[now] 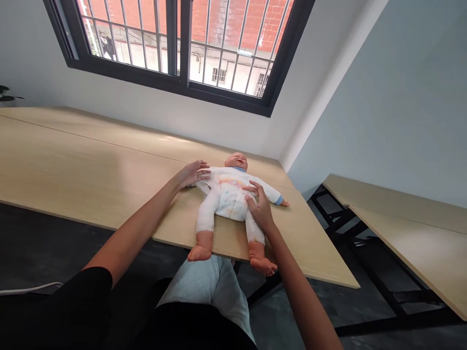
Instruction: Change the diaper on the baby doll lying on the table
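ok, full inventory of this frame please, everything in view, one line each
Baby doll in white romper with blue collar: one, pinkish skin, on its back at the near table edge, feet overhanging.
Light wooden table: one, pale tan, under the doll.
Second light wooden table: one, pale tan, right side.
Black-framed barred window: one, back wall, red brick outside.
Green plant leaves: a few, far left edge.
White cable: one, dark floor, lower left.
Left hand: one, flat on the doll's sleeve.
Right hand: one, on the doll's belly and thigh.
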Demonstrator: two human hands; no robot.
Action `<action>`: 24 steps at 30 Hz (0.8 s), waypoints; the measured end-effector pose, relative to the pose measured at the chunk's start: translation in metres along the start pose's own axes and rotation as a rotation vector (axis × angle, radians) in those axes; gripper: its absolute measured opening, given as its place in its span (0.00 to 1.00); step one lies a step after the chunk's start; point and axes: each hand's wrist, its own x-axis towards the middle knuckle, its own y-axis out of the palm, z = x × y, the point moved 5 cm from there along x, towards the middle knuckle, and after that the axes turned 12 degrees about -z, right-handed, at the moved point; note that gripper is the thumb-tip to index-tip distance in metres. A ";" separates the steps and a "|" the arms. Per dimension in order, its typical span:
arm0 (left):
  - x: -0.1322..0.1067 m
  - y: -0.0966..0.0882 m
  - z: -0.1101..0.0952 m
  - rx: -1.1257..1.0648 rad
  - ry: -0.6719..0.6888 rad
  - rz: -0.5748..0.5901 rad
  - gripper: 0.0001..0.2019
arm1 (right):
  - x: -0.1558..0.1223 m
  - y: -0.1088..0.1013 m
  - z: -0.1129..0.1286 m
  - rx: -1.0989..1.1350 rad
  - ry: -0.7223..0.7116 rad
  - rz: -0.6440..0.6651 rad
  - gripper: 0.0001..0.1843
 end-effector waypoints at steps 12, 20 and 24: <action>-0.019 -0.001 -0.023 0.596 0.102 0.077 0.09 | -0.004 -0.007 -0.005 -0.009 0.100 0.005 0.27; -0.013 0.001 -0.007 1.000 0.348 0.032 0.07 | -0.002 -0.022 -0.023 -0.063 0.200 -0.307 0.27; -0.011 0.002 -0.009 0.889 0.378 -0.019 0.02 | -0.003 -0.021 -0.023 -0.088 0.201 -0.290 0.27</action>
